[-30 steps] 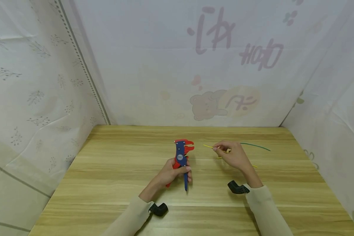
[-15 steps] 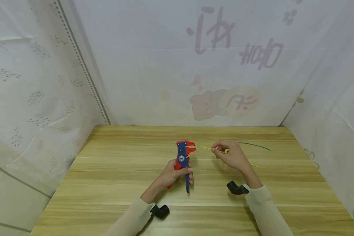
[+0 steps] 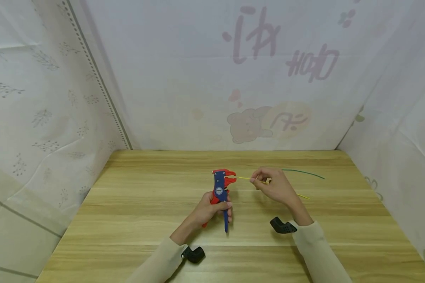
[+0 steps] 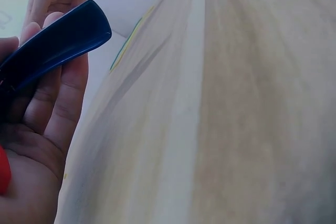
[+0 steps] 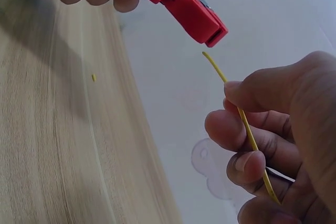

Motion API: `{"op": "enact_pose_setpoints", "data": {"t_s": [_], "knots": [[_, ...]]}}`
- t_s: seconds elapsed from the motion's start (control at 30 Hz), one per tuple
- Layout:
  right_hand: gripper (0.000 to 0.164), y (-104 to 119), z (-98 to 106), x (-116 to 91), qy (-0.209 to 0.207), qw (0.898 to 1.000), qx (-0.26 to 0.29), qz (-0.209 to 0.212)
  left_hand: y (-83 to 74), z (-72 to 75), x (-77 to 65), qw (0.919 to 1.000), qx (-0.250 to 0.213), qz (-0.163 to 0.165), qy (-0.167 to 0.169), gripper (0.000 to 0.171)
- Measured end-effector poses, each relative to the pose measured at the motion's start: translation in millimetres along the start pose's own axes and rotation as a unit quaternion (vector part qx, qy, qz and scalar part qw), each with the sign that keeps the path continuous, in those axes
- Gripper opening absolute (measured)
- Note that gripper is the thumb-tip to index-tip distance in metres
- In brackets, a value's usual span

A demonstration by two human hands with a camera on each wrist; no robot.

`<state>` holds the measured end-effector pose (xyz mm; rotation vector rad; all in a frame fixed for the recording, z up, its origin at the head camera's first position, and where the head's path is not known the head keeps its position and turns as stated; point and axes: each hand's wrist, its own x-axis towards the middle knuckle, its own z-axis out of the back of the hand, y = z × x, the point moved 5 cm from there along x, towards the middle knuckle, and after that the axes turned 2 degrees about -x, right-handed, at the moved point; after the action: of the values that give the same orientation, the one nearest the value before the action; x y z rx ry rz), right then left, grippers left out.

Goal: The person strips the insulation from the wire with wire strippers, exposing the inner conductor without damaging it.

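My left hand (image 3: 207, 211) grips a blue and red wire stripper (image 3: 219, 182) by its handles, thumb across the front. The tool stands roughly upright over the table, its red jaws apart and facing right. A thin yellow wire (image 3: 244, 178) is pinched between thumb and fingers of my right hand (image 3: 274, 186). Its free tip points left, close to the mouth of the jaws. From the right wrist view, that tip lies just short of the stripper's red head (image 5: 191, 17), and the wire (image 5: 248, 127) runs back across the curled fingers. A blue handle (image 4: 63, 40) fills the left wrist view's upper left.
On the wooden table (image 3: 145, 196), a green wire (image 3: 304, 172) lies behind the right hand. Another yellow length (image 3: 303, 196) shows beside the right wrist. A tiny yellow piece (image 5: 94, 77) lies on the wood. Patterned cloth (image 3: 184, 78) hangs around the back and sides.
The right hand has moved left, bringing the yellow wire's tip nearer the stripper. The left hand has shifted the stripper slightly right. The stripper's jaws stay apart.
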<state>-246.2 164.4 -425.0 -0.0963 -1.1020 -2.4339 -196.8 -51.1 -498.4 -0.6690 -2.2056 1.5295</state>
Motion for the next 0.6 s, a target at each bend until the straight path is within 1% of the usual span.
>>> {"op": "enact_pose_setpoints", "data": {"t_s": [0.23,0.43,0.6], "knots": [[0.005,4.5,-2.3,0.5,0.006,1.0,0.008,0.005,0.0,-2.3,-1.4,0.9999,0.008,0.004,-0.008,0.031],[0.006,5.7,-3.3,1.5,0.002,1.0,0.004,0.01,0.7,-4.1,-1.9,0.9998,0.014,0.014,-0.001,0.014],[0.007,6.6,-2.7,1.4,-0.001,1.0,0.0,0.013,0.7,-4.8,-1.1,0.9997,0.018,0.018,0.005,0.012]]}}
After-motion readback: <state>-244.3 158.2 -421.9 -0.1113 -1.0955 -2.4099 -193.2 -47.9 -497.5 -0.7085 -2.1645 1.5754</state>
